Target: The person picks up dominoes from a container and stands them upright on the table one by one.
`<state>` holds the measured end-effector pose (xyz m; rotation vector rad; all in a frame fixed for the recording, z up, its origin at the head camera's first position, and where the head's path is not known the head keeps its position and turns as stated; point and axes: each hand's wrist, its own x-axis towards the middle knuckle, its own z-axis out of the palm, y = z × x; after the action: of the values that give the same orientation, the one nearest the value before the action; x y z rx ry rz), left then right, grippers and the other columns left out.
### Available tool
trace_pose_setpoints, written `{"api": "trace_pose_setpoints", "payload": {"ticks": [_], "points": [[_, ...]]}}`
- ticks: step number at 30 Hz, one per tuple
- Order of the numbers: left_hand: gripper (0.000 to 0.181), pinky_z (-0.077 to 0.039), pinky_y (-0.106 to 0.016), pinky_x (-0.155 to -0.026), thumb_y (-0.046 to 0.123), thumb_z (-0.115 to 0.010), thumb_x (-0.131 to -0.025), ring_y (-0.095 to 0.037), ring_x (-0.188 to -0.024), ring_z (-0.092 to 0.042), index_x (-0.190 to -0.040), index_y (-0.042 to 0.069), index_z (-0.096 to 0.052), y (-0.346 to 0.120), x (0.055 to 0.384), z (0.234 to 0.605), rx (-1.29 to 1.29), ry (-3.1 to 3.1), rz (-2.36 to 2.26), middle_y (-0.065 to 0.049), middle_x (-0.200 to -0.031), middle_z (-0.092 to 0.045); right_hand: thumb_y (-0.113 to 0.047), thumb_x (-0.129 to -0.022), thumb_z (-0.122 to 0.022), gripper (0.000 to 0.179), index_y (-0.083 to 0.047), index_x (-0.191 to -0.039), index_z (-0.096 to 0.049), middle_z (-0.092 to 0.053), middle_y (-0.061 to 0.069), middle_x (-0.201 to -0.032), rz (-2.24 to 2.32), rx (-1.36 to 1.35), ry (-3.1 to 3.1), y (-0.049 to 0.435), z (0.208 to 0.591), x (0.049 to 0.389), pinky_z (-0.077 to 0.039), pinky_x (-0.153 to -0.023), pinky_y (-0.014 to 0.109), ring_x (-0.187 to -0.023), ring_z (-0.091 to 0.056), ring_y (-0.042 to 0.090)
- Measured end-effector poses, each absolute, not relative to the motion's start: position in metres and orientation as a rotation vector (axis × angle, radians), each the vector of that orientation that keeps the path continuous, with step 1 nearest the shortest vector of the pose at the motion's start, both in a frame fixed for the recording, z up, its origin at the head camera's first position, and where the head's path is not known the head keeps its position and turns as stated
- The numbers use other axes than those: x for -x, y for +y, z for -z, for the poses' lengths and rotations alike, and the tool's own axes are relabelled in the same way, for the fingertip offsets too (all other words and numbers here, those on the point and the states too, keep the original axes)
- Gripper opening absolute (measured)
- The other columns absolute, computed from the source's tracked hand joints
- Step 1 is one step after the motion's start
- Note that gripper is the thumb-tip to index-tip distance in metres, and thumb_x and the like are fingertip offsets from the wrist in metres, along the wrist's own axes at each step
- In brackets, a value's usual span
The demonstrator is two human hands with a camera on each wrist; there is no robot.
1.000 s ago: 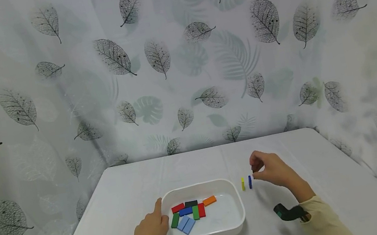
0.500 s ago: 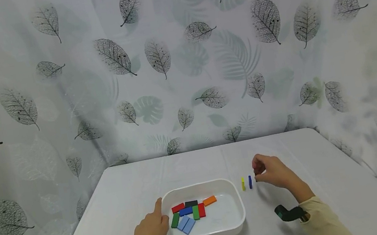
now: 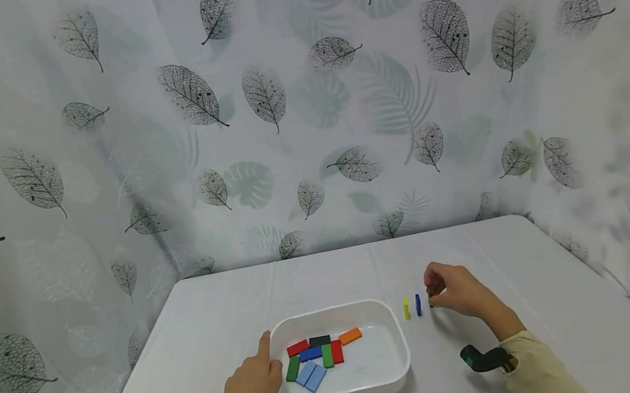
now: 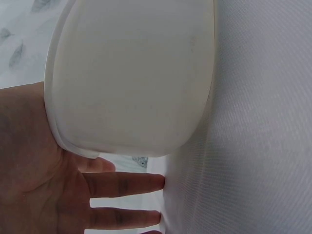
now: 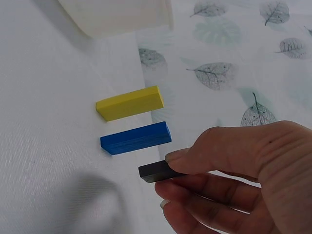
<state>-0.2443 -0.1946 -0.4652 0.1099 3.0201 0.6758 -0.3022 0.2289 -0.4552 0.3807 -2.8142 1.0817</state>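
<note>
My right hand (image 3: 459, 294) pinches a small black domino-like block (image 5: 158, 171) between thumb and fingers, just right of a standing blue block (image 5: 136, 138). Left of that stands a yellow block (image 5: 130, 104), apart from the blue one. In the head view the black block is mostly hidden by the fingers. At the left end of a white plastic tray (image 3: 377, 391), my left hand (image 3: 251, 386) rests against the rim, index finger extended along it. The left wrist view shows other fingers (image 4: 124, 184) straight, with tips at the tablecloth.
Inside the tray lie several flat blocks, including an orange block (image 3: 350, 336), a red block (image 3: 337, 351) and light blue blocks (image 3: 316, 379). A white cloth covers the table (image 3: 328, 277). A leaf-patterned curtain (image 3: 303, 123) hangs behind it. A dark wrist camera (image 3: 483, 358) sits by the right sleeve.
My right hand has shifted slightly right and nearer to me with the black block, widening its gap from the blue block. The left hand and tray stay put.
</note>
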Motion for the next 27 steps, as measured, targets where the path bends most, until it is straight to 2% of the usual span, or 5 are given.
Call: {"api": "trace_pose_setpoints", "payload": {"ticks": [27], "points": [[0.063, -0.041, -0.033, -0.05, 0.022, -0.053, -0.101, -0.021, -0.052, -0.046, -0.157, -0.002, -0.037, -0.194, 0.243, 0.462, -0.102, 3.011, -0.671, -0.005, -0.066, -0.049, 0.008, -0.079, -0.081, 0.032, -0.006, -0.097, -0.06, -0.064, 0.0, -0.085, -1.123, -0.262, -2.895, 0.227, 0.472, 0.307, -0.053, -0.072, 0.037, -0.079, -0.06, 0.018]]}}
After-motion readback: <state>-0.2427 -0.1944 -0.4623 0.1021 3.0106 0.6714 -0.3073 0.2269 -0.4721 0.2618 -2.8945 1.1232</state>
